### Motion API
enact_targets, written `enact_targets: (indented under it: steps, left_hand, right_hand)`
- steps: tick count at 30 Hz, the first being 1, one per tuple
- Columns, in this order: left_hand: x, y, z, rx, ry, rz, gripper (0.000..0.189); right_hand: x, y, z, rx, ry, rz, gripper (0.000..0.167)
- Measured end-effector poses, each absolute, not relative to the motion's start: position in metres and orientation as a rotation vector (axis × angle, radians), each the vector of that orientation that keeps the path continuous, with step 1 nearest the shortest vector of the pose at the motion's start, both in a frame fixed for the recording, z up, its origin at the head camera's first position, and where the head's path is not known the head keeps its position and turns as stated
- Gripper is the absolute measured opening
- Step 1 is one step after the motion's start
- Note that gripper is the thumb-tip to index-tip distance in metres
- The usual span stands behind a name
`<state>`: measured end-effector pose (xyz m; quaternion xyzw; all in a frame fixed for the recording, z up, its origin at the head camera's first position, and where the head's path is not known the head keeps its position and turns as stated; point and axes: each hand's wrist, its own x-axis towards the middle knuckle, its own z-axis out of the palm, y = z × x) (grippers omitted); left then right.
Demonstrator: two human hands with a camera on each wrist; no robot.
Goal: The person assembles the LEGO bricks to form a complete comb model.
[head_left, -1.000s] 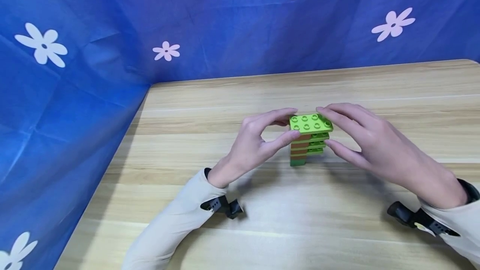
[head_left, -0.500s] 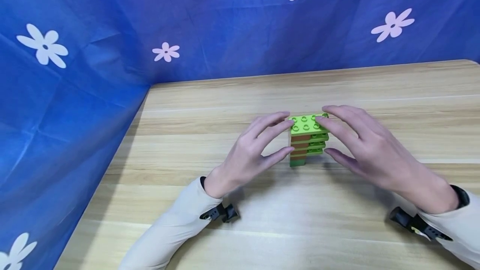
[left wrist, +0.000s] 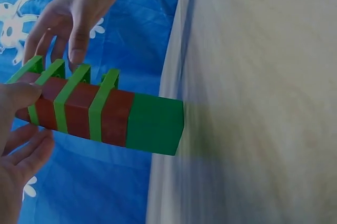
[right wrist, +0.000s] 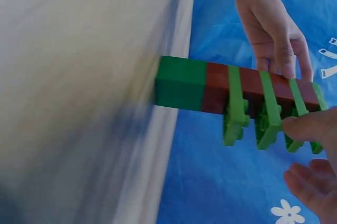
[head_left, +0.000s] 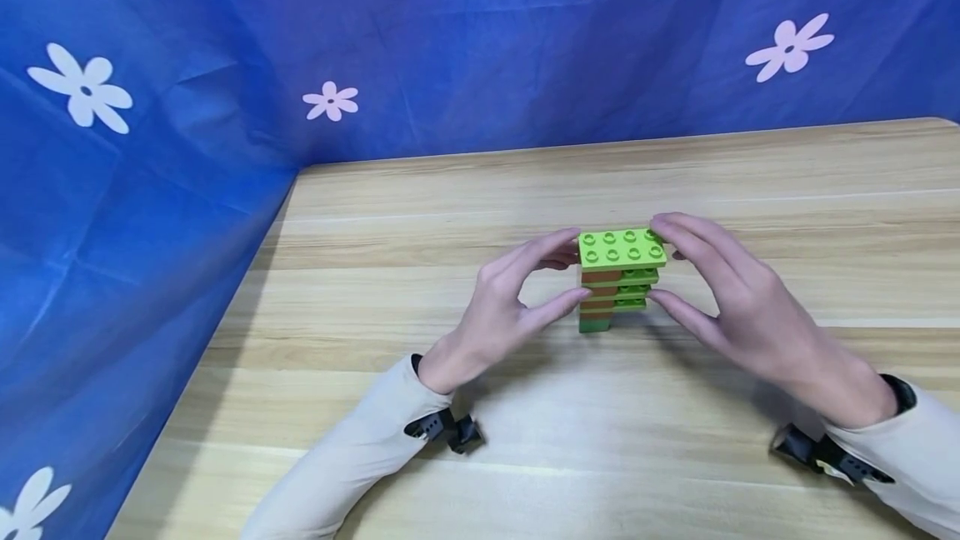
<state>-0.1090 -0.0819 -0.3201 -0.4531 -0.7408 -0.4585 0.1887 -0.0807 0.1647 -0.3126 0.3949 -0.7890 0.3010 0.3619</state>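
Note:
A tower of toy building blocks [head_left: 597,292] stands upright on the table. Its base is a dark green block [left wrist: 155,124], above which reddish-brown blocks [right wrist: 217,88] alternate with light green plates [right wrist: 266,121] jutting out to the right. The topmost plate [head_left: 622,249] shows its studs in the head view. My left hand [head_left: 502,294] grips the tower's left side, thumb in front on the brown blocks and fingers behind. At the plates' free ends, my right hand [head_left: 750,315] has its thumb at the front edge and its index finger at the top plate's back corner.
The table [head_left: 420,215] has a pale wood-grain top. A blue cloth with white flowers [head_left: 450,48] hangs behind it and along its left side. Both wrists carry small black cameras, the left camera [head_left: 465,433] hanging close over the tabletop.
Half a second ago both hands' fingers were spread more loosely about the tower, the right index over the top plate. Now they have drawn in at its two sides. The tower stands in place.

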Motion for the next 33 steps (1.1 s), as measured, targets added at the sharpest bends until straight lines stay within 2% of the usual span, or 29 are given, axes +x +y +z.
enact_targets:
  steps: [10,33]
  left_hand:
    - [-0.105,-0.083,-0.329,-1.191,-2.133,-1.383,0.049]
    - [-0.107,-0.079,-0.334,-1.13,-2.218,-1.385,0.041]
  right_hand:
    - [-0.072,0.164,-0.325,0.972,-2.157,0.763,0.066]
    - [-0.079,0.161,-0.329,0.947,-2.022,0.651,0.049]
